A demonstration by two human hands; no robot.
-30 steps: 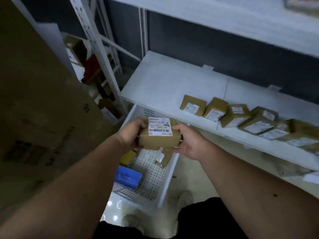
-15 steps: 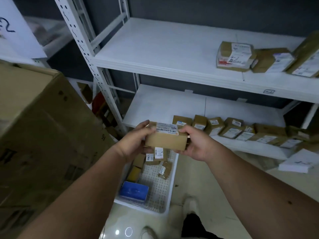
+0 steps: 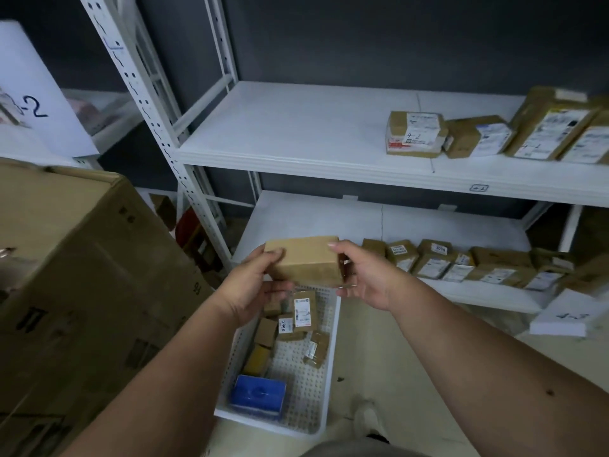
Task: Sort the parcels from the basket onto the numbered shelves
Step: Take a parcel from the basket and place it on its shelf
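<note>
Both hands are up in front of the shelving, and the parcel, a plain brown box, sits right between them. The left hand grips its left end, thumb laid over the top near edge, fingers curled underneath. The right hand takes the right end, thumb tip touching the top right corner, fingers tucked under and mostly hidden behind the box. So the fingers on both sides are closed round the parcel, which is held in the air, level, above the far end of the white basket. Down in that basket lie more small brown parcels and a blue box at its near end. Just beyond the held parcel runs the lower shelf with a row of labelled parcels off to the right. Higher up, the upper shelf carries several larger parcels at its right end. A big cardboard carton fills the left.
</note>
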